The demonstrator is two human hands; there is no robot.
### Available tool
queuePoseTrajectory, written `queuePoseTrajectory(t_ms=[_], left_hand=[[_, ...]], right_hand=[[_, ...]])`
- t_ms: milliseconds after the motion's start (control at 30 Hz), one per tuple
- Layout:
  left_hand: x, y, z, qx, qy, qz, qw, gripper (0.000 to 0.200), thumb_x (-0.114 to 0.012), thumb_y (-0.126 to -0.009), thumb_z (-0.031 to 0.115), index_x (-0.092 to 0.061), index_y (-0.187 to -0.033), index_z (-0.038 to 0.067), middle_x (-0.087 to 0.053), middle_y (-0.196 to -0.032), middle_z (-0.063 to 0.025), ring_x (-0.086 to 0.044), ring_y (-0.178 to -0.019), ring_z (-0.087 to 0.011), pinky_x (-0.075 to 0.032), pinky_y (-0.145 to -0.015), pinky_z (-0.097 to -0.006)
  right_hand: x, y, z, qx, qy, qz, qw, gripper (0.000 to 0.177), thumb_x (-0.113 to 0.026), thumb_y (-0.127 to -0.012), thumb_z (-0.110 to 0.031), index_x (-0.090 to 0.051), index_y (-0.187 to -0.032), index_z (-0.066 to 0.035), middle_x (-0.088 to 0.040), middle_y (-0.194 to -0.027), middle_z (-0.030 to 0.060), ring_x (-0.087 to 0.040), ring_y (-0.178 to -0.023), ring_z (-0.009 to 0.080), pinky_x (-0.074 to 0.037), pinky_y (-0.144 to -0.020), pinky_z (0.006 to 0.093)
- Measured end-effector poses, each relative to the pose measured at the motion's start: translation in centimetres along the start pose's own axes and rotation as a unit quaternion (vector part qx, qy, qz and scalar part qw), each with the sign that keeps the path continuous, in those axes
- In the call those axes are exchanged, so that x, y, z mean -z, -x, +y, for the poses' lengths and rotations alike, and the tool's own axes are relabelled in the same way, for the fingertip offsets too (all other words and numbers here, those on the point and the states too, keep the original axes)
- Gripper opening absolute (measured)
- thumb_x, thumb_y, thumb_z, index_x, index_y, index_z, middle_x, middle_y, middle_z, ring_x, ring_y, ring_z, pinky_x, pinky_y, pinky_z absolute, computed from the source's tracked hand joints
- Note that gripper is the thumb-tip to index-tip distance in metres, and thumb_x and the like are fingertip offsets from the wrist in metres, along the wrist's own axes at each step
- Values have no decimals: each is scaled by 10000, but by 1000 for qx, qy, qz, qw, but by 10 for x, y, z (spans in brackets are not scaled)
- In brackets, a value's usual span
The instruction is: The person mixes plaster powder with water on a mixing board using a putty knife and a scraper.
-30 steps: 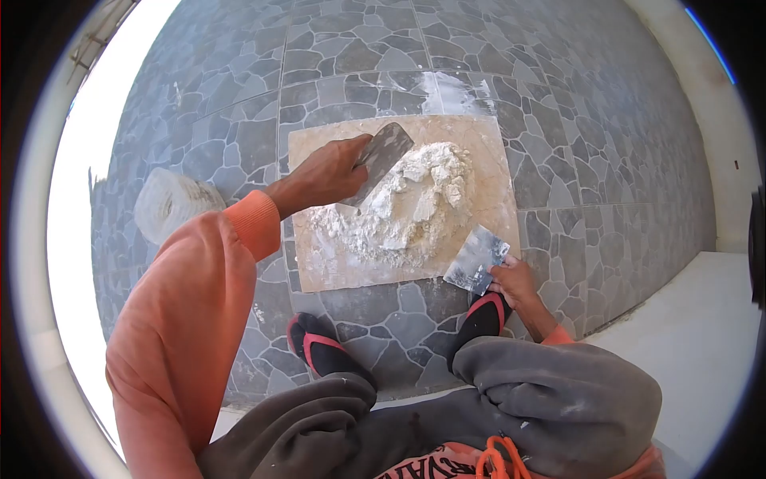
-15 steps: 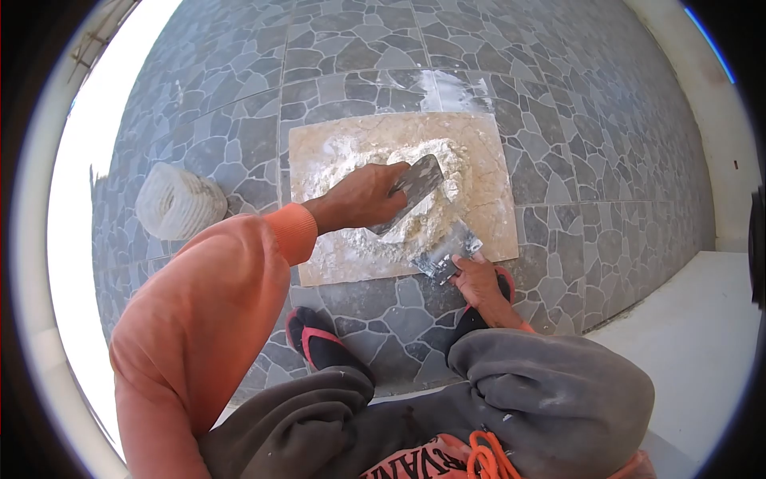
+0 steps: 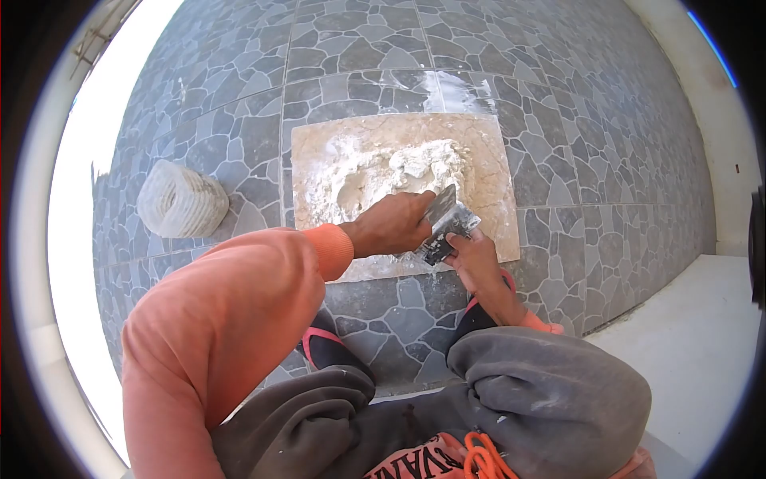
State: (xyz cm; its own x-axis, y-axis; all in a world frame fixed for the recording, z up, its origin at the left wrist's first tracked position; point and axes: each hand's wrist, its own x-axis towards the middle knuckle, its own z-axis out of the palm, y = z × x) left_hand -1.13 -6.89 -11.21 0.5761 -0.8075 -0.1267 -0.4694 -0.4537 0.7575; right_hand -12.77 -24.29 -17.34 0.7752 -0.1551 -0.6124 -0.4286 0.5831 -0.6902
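The left hand (image 3: pixel 391 225) grips a scraper (image 3: pixel 441 204) whose blade touches the second scraper (image 3: pixel 453 233) gripped by the right hand (image 3: pixel 472 260), with the white powder (image 3: pixel 375 172) just past both on the tan board (image 3: pixel 488 152).

Orange sleeves (image 3: pixel 231 319), gry trousers (image 3: pixel 558 391), blk/red sandals (image 3: pixel 323 347)

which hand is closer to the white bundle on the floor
Left. The left hand is to the right of the white bundle; the right hand is farther right, beyond it.
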Motion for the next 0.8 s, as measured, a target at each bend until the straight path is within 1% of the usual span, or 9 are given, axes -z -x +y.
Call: queuePoseTrajectory(t_ms=[200, 333, 400, 433, 533, 600, 700, 733, 800], left_hand=[[2, -5, -8, 31, -60, 29, 997, 277, -515, -844, 121, -484, -1054, -58, -638, -852, -288, -623, -778, -483, -493, -736, -540], [23, -7, -28, 48, -93, 41, 994, 254, -502, -848, 103, -503, -1057, -40, -642, -883, -277, -631, -806, -458, -491, -760, -530], [39, -6, -29, 78, -84, 27, 993, 244, -487, -851, 88, -518, -1063, -28, -646, -901, -274, -636, -818, -448, -486, -772, -538], [45, -5, -36, 35, -90, 52, 994, 273, -499, -888, 116, -505, -1104, -51, -642, -865, -296, -636, -724, -430, -483, -696, -523], [62, -3, -48, 6, -84, 54, 995, 361, -527, -896, 131, -524, -1199, -65, -658, -853, -279, -650, -664, -356, -513, -686, -463], [69, -1, -46, 28, -82, 50, 995, 415, -521, -894, 117, -519, -1261, -77, -669, -885, -279, -658, -678, -347, -525, -698, -447], [78, -1, -39, 44, -74, 22, 996, 419, -513, -901, 117, -521, -1269, -82, -676, -917, -277, -669, -703, -338, -527, -708, -447], [79, 0, -37, 44, -75, 19, 996, 415, -510, -903, 119, -524, -1266, -82, -678, -924, -275, -671, -711, -336, -527, -711, -448], [77, 1, -31, 51, -67, 10, 996, 409, -520, -903, 122, -531, -1257, -83, -679, -935, -275, -676, -733, -340, -528, -724, -447]], right_hand=[[-25, 1, -28, 31, 82, -13, 996, 322, -577, -916, -15, -521, -1232, 3, -625, -1056, 109, -657, -898, 196, -586, -754, 381], [-12, 8, -27, 8, 110, 5, 994, 335, -578, -920, -27, -514, -1247, 9, -614, -1089, 121, -645, -950, 203, -575, -762, 381], [7, 16, -16, -2, 79, 4, 997, 341, -579, -922, -36, -510, -1252, 10, -605, -1099, 124, -634, -963, 201, -567, -750, 378], [18, 19, -10, -19, 61, 19, 998, 343, -580, -923, -44, -508, -1254, 9, -601, -1101, 121, -630, -968, 205, -558, -759, 397], [52, 32, 21, -72, 28, 67, 995, 346, -584, -926, -66, -501, -1254, 4, -592, -1091, 104, -612, -956, 213, -525, -799, 458], [69, 37, 42, -103, 36, 97, 989, 340, -586, -930, -83, -495, -1247, 0, -586, -1064, 86, -589, -915, 210, -495, -840, 506], [71, 29, 64, -119, 43, 120, 985, 328, -590, -934, -98, -488, -1235, -16, -569, -1031, 63, -532, -846, 189, -455, -859, 517], [68, 26, 72, -116, 35, 100, 988, 300, -610, -927, -101, -493, -1197, -42, -548, -1004, 52, -469, -794, 160, -450, -830, 469], [64, 13, 97, -108, -3, 69, 992, 274, -615, -925, -89, -499, -1172, -58, -550, -999, 52, -477, -795, 158, -447, -821, 454]])
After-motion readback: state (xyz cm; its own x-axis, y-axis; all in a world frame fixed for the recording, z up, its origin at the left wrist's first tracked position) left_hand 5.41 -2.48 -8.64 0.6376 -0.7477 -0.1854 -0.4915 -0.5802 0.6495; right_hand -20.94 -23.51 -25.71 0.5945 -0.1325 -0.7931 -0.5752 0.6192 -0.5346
